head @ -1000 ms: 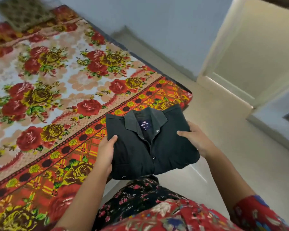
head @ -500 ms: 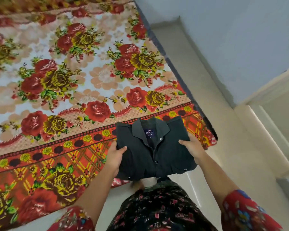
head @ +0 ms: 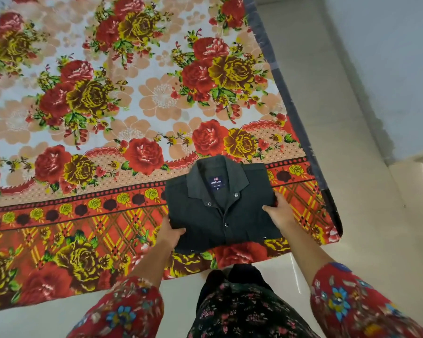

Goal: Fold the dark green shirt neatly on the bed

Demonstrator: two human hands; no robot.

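The folded dark green shirt has come in from the corner onto the bed near its front edge, the left hand and right hand each gripping a side, probably to keep the folds square.

The scene is lit brightly and evenly by soft, diffuse light, so that only faint, soft-edged shadows are cast, and pale glare streaks are reflected from the glossy floor at lower right. The centre is rendered sharply, the collar label on the dark shirt being legible, whereas the patterned right sleeve at the bottom edge is smeared by blur. Straight lines are bowed towards the frame edges by the wide-angle lens, as shown by the bedspread border.
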